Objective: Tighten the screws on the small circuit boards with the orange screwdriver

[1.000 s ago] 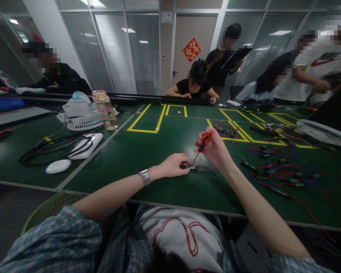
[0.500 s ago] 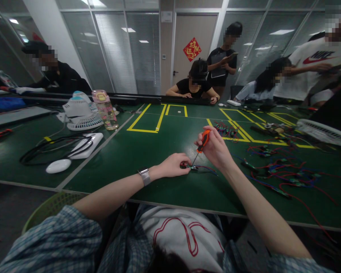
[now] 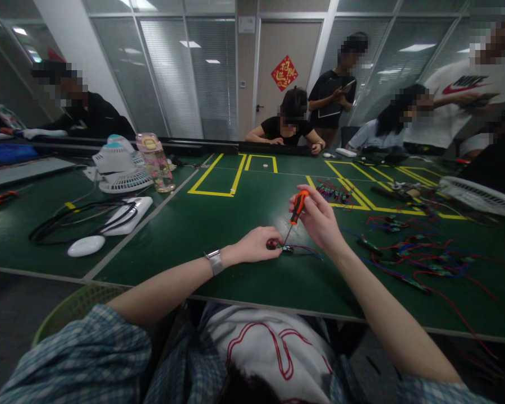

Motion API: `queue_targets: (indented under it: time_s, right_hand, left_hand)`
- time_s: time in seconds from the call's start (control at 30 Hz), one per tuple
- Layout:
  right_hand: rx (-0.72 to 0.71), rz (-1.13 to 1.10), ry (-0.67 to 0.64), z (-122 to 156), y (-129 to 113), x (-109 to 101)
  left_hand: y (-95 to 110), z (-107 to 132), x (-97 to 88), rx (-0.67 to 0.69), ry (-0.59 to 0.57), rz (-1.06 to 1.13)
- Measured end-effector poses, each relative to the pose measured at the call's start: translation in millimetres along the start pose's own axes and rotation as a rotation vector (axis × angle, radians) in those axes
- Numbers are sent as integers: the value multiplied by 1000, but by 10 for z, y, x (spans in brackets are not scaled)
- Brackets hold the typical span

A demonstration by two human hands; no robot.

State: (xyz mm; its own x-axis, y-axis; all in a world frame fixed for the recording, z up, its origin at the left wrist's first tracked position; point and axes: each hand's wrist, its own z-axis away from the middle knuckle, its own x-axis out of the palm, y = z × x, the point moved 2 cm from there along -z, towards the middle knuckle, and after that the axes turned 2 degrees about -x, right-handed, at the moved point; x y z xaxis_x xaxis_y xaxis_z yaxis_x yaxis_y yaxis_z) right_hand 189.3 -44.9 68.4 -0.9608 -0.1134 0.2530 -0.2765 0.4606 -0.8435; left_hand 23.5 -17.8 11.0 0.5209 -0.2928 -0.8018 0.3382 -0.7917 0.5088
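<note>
Bottle (image 3: 157,168) stands beside fan (image 3: 113,163); door (image 3: 289,42) bears red sign (image 3: 284,73).

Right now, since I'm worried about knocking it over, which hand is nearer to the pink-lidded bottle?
Left. The left hand, steadying the small circuit board, is right of and below the bottle in view; the right hand, holding the screwdriver, is farther right.

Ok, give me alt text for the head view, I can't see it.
The right hand holds an orange screwdriver, its tip down at a small wired circuit board that the left hand holds on a green table. More wired boards lie to the right.
</note>
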Motion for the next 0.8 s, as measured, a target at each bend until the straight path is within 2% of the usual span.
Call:
queue_targets:
  time_s: [0.13,0.3,0.4,0.57,0.8]
  right_hand:
    - [-90,122,5,12,11,-21]
    - [-241,261,81,14,13,-47]
    - [-236,252,72,21,10,-38]
    - [-173,104,-4,35,12,0]
    - [-254,262,72,45,-6,-20]
  left_hand:
    - [2,-4,-1,-1,-1,-10]
    - [-1,-1,1,-3,7,-14]
    - [1,1,-1,5,8,-6]
    - [-9,2,4,4,-1,7]
    - [4,-7,-3,13,0,-7]
